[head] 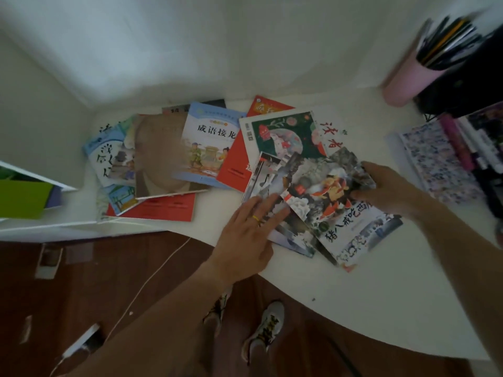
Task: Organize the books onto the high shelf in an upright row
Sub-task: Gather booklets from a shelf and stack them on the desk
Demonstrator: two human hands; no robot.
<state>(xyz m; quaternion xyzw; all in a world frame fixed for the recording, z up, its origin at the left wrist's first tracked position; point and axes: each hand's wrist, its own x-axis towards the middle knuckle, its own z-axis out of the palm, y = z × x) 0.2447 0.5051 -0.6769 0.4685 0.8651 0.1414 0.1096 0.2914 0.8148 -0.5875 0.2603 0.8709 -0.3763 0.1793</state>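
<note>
while both hands work the near heap, nothing upright yet and no high shelf in view. nearest, left hand (246,235) spread flat, fingers apart, pressing on the lower picture book (275,186) at the curved front edge of the bench (340,308). just beyond, right hand (386,189) pinching the far right corner of the top picture book (334,208), thumb underneath as far as can be told, fingers over the cover. top book lying flat, face up, skewed, long axis running from far left to near right, title end toward the bench edge. thin, glossy softcovers by the look: probably light, floppy, slippery on each other, so better gripped along the spine edge or squared into a bundle than lifted by one corner. farther back, green-covered book (283,134), red book (239,159), blue idiom book (209,142) and a brown-covered book (160,156) fanned flat and overlapping toward the wall. far right, pink pen cup (405,80), blurred.
</note>
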